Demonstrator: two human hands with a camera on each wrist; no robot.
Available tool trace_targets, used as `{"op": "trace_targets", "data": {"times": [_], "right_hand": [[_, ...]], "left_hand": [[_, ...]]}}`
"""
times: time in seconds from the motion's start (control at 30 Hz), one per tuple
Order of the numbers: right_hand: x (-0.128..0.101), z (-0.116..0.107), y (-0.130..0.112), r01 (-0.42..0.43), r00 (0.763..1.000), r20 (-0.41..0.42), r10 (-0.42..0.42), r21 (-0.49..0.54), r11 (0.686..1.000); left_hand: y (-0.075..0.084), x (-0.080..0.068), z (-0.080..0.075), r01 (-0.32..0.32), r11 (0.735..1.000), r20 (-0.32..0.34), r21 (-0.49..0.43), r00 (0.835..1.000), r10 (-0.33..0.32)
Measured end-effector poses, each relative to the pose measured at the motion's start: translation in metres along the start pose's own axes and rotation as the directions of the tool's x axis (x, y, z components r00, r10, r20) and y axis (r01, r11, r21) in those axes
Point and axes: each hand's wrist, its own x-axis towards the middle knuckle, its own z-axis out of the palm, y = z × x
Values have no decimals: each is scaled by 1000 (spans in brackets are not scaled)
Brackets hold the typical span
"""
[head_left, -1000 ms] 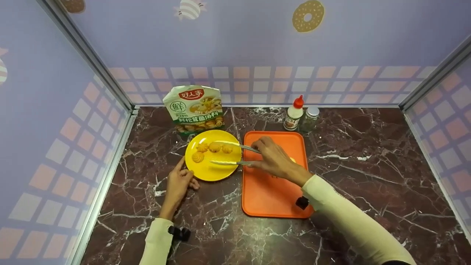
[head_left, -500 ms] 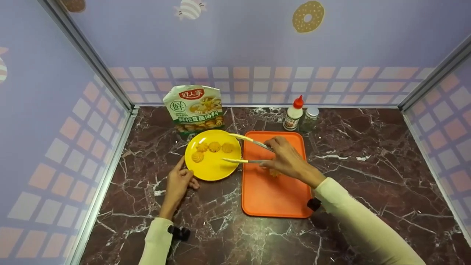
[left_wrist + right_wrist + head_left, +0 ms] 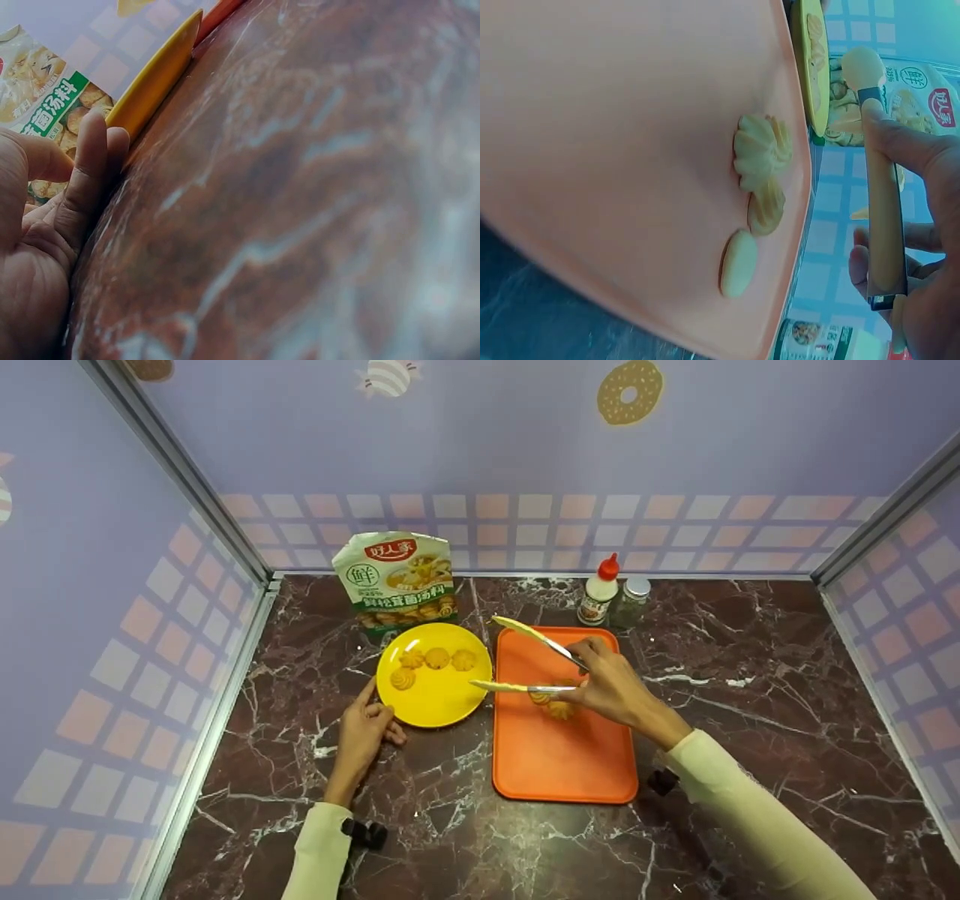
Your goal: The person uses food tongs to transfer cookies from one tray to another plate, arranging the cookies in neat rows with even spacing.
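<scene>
My right hand (image 3: 619, 686) grips food tongs (image 3: 551, 646) with yellow tips, spread apart over the orange tray (image 3: 566, 765) and reaching toward the plate's right edge. Nothing sits between the tips. Piped swirl cookies (image 3: 561, 709) lie on the tray under the tongs, partly hidden in the head view. The right wrist view shows a ridged cookie (image 3: 756, 150) beside a smaller one and a smooth oval piece (image 3: 739, 262). Several cookies (image 3: 403, 679) rest on the yellow plate (image 3: 439, 709). My left hand (image 3: 364, 735) touches that plate's lower left rim with loosely bent fingers.
A green and white food pouch (image 3: 397, 581) stands behind the plate. Beyond the tray are a red-capped sauce bottle (image 3: 598, 598) and a glass jar (image 3: 631, 604) with a metal lid. Purple walls enclose the dark marbled table (image 3: 750, 720) at the back and sides.
My right hand has drawn the tongs back rightward from over the plate to over the tray, and their tips have spread wider. My left hand and the cookies on the plate have stayed in place.
</scene>
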Motion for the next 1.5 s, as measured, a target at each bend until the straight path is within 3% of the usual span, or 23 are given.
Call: {"op": "trace_targets", "data": {"times": [0.53, 0.97, 1.5], "right_hand": [[-23, -28, 19, -68, 998, -2, 68, -10, 998], [-52, -40, 36, -109, 994, -20, 109, -21, 994], [-80, -47, 51, -91, 994, -60, 88, -45, 995]], "left_hand": [[3, 0, 1, -28, 999, -4, 38, 1000, 28], [2, 0, 2, -4, 1000, -1, 20, 1000, 4], [1, 0, 1, 14, 1000, -6, 20, 1000, -14]]}}
